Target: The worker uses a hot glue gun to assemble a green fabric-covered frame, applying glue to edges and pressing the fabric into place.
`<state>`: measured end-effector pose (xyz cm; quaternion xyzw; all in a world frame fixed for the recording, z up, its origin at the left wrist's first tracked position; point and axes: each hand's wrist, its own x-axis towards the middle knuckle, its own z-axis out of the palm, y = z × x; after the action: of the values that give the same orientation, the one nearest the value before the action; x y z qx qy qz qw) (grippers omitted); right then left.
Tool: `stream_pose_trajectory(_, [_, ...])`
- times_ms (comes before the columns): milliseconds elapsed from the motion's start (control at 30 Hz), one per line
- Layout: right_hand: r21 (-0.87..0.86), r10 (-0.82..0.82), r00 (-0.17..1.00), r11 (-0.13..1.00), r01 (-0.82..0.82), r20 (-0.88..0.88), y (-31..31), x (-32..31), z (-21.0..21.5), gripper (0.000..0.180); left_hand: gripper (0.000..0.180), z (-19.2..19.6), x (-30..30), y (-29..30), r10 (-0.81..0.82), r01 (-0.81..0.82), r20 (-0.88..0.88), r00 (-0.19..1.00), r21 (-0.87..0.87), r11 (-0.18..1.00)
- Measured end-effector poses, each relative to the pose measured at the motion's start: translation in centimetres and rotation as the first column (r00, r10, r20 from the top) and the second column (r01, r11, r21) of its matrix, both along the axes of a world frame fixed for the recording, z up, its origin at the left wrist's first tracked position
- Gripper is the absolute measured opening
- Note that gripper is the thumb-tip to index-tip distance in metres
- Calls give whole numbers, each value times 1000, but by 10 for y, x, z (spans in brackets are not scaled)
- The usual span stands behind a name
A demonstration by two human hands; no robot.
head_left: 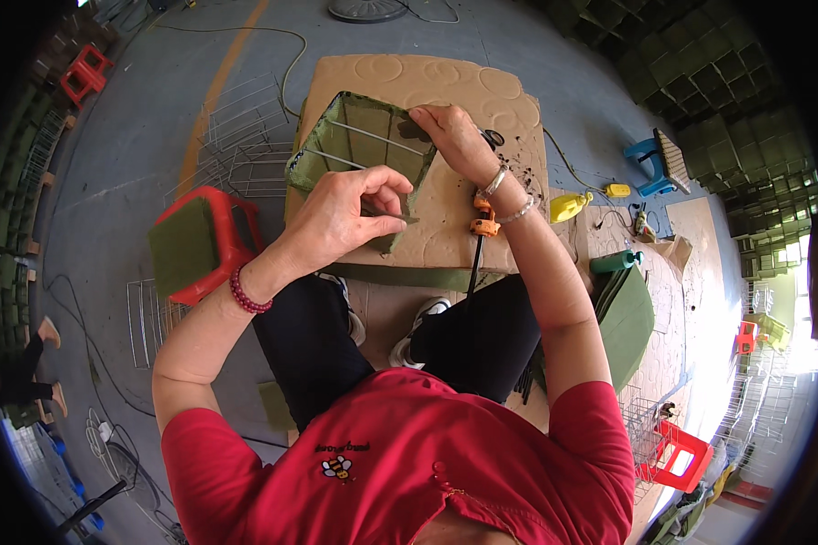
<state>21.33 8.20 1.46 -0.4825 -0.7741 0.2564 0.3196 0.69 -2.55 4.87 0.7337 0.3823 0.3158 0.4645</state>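
A box-shaped wire frame lined with green fabric (359, 127) sits tilted on a cardboard-covered work surface (373, 73), its open side showing two pale metal bars. My right hand (459, 141) is closed on its far right corner, thumb and fingers pinching the rim. At the near right edge, my left hand (354, 209) has its fingers curled and thumb bent toward them, holding what looks like a flap of the green fabric. Part of the frame's near side is hidden behind that hand. Close to my right wrist stands an orange and black tool (483, 218) with a dark rod.
Left of me, a red stool (245, 218) carries green panels (184, 245). Bare wire frames (245, 136) lie beyond it. To the right are a yellow bottle (568, 207), a teal bottle (615, 262), stacked green sheets (629, 318) and a blue stool (650, 168). Cables cross the floor.
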Motion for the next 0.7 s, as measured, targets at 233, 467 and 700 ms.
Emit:
stream_pose_trajectory(233, [-8,9,1000,1000,-9,5,-2,0,3,36,38,2,7,-6,91,-76,-84,992,162,984])
stream_pose_trajectory(467, [-12,33,999,999,-33,-9,-1,0,3,35,51,-1,7,-7,106,-83,-124,987,178,980])
stream_pose_trajectory(700, [-17,20,1000,1000,-21,-22,-1,2,0,34,48,-1,11,-7,116,-117,-37,992,-19,993])
